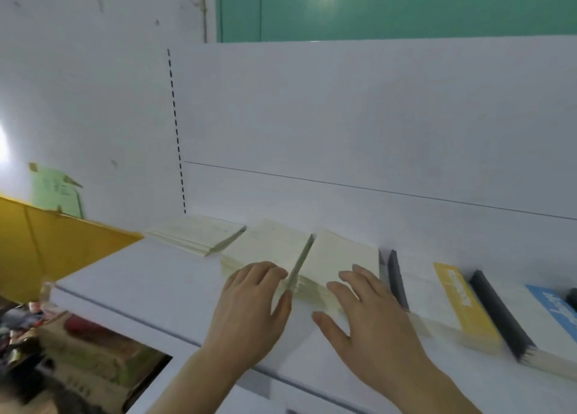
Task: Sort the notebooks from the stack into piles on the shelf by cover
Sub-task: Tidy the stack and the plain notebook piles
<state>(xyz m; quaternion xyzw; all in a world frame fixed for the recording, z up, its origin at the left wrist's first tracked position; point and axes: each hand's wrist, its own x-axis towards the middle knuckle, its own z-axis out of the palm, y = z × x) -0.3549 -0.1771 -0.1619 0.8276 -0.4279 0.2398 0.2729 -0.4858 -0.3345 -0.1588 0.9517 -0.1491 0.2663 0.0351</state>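
Note:
Several piles of notebooks lie in a row on the white shelf (150,282). At far left is a cream pile with a green spine (193,235). In the middle are two cream piles, one (265,245) under my left hand (249,313) and one (340,254) under my right hand (368,313). Both hands lie flat, fingers straight, on the near ends of these piles. To the right lie a yellow-banded pile with a dark spine (462,301) and a blue-banded notebook (559,310) at the frame's edge. The image is blurred.
A white back panel (343,126) rises behind the shelf. A yellow board (56,251) leans at the left, with a green paper (59,192) on the wall above it. Boxes and clutter (78,360) sit below the shelf at lower left.

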